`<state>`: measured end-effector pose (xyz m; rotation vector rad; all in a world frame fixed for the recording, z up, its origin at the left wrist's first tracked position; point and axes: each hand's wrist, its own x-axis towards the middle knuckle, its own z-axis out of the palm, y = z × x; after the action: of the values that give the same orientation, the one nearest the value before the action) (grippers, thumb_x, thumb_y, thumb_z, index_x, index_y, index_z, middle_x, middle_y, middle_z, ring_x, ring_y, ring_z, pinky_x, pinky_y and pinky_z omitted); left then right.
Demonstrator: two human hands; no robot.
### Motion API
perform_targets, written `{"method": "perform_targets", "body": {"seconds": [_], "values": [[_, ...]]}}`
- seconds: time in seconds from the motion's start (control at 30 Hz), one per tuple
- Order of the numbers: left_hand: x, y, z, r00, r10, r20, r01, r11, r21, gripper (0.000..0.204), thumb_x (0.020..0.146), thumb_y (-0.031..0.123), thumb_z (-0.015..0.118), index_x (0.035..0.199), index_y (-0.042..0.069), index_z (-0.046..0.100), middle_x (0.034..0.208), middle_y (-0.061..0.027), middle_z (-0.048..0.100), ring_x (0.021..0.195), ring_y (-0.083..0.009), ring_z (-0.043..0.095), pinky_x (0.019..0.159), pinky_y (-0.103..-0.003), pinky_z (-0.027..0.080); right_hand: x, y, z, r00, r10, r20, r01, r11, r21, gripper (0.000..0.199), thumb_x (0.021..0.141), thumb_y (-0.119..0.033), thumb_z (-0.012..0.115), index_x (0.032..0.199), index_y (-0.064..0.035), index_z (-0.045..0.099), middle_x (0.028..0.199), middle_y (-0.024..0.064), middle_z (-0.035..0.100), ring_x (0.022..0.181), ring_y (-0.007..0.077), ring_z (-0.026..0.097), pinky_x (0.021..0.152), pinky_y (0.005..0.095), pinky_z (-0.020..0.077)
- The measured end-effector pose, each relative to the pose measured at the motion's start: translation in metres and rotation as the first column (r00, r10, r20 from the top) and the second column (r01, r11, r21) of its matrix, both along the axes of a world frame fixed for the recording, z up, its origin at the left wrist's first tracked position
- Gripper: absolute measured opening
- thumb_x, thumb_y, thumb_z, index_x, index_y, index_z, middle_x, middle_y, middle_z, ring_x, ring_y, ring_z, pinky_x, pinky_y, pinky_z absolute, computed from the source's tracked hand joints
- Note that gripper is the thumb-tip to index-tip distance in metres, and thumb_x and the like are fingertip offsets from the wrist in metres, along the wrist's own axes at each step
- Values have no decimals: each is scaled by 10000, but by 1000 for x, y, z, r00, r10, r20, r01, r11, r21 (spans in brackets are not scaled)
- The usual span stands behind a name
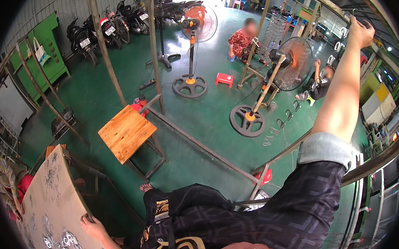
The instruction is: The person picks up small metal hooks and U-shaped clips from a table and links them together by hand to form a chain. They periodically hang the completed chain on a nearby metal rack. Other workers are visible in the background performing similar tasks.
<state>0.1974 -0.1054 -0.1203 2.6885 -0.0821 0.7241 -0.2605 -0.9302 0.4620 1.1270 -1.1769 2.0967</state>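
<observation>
My left hand point(94, 227) rests at the edge of a tan tabletop point(70, 185), its fingers curled over the rim. Loose metal pieces point(70, 247), silver and dark, some looped, lie scattered on that top. High at the right, my right arm stretches out and my right hand point(362, 33) is raised beside a wooden frame beam point(331, 0). Its fingers are bent together near a small hook; what they hold, if anything, is too small to make out. Curved metal pieces point(289, 114) hang in a row below and beyond that arm.
A wooden stool point(127, 131) stands ahead, near a low metal bar point(200, 145). Two standing fans point(192, 81) point(247, 120) and a red stool point(224, 79) are farther off. Two people sit low beyond; another person's hand point(18, 208) is at the tabletop's far left.
</observation>
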Motion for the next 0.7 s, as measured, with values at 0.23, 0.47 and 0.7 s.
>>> {"method": "perform_targets", "body": {"seconds": [0.23,0.47,0.7], "values": [[-1,2,-1,999,-34,39,34,999,-5,331,748,11,657,1074,52,611,1115,-138,586,1041,-360,558,893,-450,452,-1,21,-26,989,145,-28,-147,979,-144,805,577,-508,888,1103,25,593,846,63,742,952,232,677,944,335,463],[1,4,-1,998,-69,15,69,998,5,351,766,1,636,1113,39,596,1153,-149,580,1073,-363,542,909,-460,440,-73,33,-148,939,343,17,-339,933,-121,576,746,-357,821,1077,71,624,876,143,705,794,192,674,745,312,537],[2,8,-7,997,-71,27,70,997,7,360,762,2,640,1118,38,597,1152,-150,581,1075,-365,541,911,-462,436,-150,32,-437,973,-192,-129,231,785,575,345,796,-316,725,983,-27,704,933,165,715,826,331,681,788,412,516]]}}
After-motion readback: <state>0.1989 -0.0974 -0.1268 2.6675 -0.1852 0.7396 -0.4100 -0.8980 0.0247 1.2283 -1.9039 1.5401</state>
